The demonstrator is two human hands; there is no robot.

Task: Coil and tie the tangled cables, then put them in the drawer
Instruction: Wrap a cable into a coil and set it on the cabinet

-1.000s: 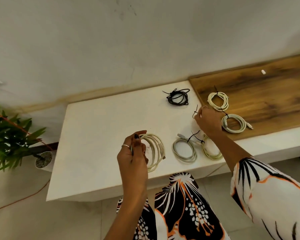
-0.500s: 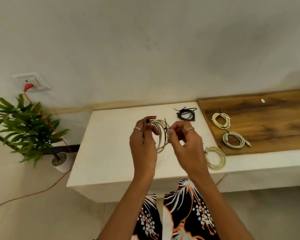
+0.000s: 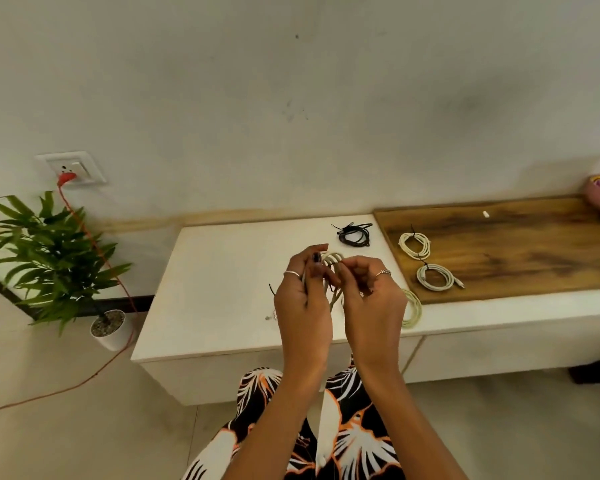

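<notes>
Now both hands hold the cream coil [image 3: 331,263] above the white table [image 3: 222,289] — left hand [image 3: 300,299] gripping its loops, right hand [image 3: 371,296], at three o'clock, pinching a thin black tie [image 3: 332,287]. Slackened pinch — tie slips, loops likely spring apart.

**Open room and obstacles on the low counter**

The white counter [image 3: 222,271] lies bare across its left half, centre-left of the frame. Two hands, left [image 3: 300,299] and right [image 3: 371,299], occupy the middle above it. A black cable coil [image 3: 354,234] sits behind them. Right of centre, two pale coils [image 3: 415,244] [image 3: 434,277] lie on the wooden board [image 3: 520,251]; another coil [image 3: 413,308] rests at the front edge.
</notes>
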